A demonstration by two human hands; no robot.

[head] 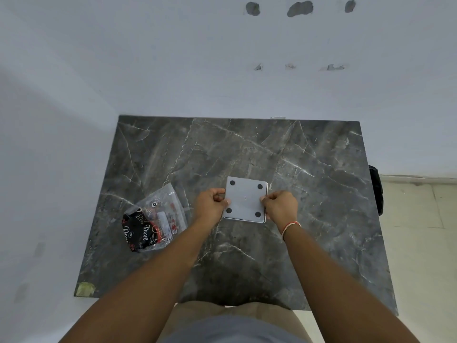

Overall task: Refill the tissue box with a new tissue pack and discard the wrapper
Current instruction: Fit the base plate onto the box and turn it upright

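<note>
Left hand [210, 206] and right hand [280, 206] pinching opposite side edges of tissue box [246, 199], thumbs on the upturned base, other fingers curled under. Box upside down, four dark pads showing, near middle of table [309, 169], slightly toward front edge. Base panel apparently being seated or pulled; cannot tell which. Crumpled wrapper [153, 221] lying apart, toward front-left corner, not yet discarded. Dark bin [377, 189] just past right edge. Risks: uneven pinch pressure tilting the panel so it jams; tissue sheets caught in the seam; wrapper forgotten.
</note>
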